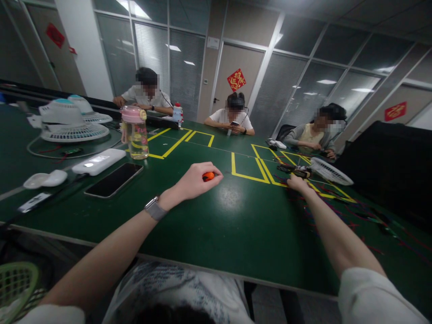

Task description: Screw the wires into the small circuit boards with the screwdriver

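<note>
My left hand point(201, 179), above the green table point(216, 238), is closed around a small orange-and-black object point(208, 176). Most of that object is hidden in the fingers, so its kind does not show. Stretched out to the right, my right hand point(298, 183) is curled at a dark cluster of parts point(294, 170) beside yellow tape lines. Its fingertips are mostly hidden, and what they grip cannot be made out. Close to this hand lies a white fan grille point(330, 171). Loose red and blue wires point(324, 216) spread below and right of it.
Left of my left hand are a phone point(114, 180), a white power bank point(99, 162), an earbud case point(45, 179) and a pink-lidded bottle point(135, 135). White fans point(72, 121) stand farther left. A black covered shape point(388, 171) rises at right. Three people sit across the table.
</note>
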`<control>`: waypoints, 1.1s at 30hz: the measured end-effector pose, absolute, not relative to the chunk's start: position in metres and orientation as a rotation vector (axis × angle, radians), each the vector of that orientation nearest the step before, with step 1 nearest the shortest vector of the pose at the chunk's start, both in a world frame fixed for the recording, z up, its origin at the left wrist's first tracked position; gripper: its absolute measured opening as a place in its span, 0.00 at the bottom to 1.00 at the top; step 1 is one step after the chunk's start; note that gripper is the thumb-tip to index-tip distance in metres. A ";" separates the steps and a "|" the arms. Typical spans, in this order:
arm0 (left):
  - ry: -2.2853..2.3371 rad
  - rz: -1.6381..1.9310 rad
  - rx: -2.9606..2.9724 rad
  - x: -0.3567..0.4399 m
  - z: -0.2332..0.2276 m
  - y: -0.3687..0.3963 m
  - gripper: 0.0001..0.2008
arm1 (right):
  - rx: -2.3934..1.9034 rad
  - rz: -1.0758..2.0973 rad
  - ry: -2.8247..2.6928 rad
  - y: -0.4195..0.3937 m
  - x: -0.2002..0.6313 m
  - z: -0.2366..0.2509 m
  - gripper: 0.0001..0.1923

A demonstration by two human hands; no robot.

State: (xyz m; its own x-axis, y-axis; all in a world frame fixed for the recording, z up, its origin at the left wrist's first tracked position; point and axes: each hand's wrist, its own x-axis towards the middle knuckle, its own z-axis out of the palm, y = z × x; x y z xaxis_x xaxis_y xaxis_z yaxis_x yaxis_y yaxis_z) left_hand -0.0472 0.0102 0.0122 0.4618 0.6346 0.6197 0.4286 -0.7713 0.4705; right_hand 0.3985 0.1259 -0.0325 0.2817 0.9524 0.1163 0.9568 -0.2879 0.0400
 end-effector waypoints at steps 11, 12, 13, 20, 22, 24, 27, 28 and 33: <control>0.891 1.196 2.467 -0.047 0.012 0.009 0.10 | -2.385 -0.107 -1.973 0.148 0.350 -0.035 0.15; 0.892 1.195 2.467 -0.047 0.013 0.009 0.10 | -2.365 -0.119 -1.973 0.149 0.342 -0.036 0.17; 0.896 1.195 2.467 -0.047 0.013 0.008 0.09 | -2.345 -0.135 -1.969 0.150 0.334 -0.037 0.19; 0.900 1.194 2.460 -0.046 0.014 0.007 0.10 | -2.343 -0.246 -1.777 0.152 0.280 -0.044 0.22; 0.902 1.193 2.460 -0.046 0.014 0.007 0.10 | -2.358 -0.245 -1.710 0.153 0.271 -0.043 0.21; 0.897 1.194 2.458 -0.046 0.014 0.007 0.10 | -2.360 -0.231 -1.664 0.154 0.265 -0.042 0.19; 0.882 1.199 2.455 -0.046 0.014 0.007 0.09 | -2.323 -0.195 -1.652 0.153 0.260 -0.042 0.18; 0.877 1.202 2.454 -0.046 0.014 0.007 0.08 | -2.297 -0.181 -1.665 0.152 0.258 -0.042 0.18; 0.894 1.231 2.415 -0.047 0.016 0.005 0.09 | -2.053 -0.052 -1.845 0.138 0.251 -0.048 0.17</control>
State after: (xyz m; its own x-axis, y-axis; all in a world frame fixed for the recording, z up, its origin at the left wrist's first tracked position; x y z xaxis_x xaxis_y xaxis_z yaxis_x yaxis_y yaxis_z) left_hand -0.0470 0.0052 0.0158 0.4437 0.6413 0.6260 0.3967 -0.7669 0.5045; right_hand 0.2514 0.1377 -0.0483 0.1383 0.9514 0.2753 0.9654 -0.0674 -0.2521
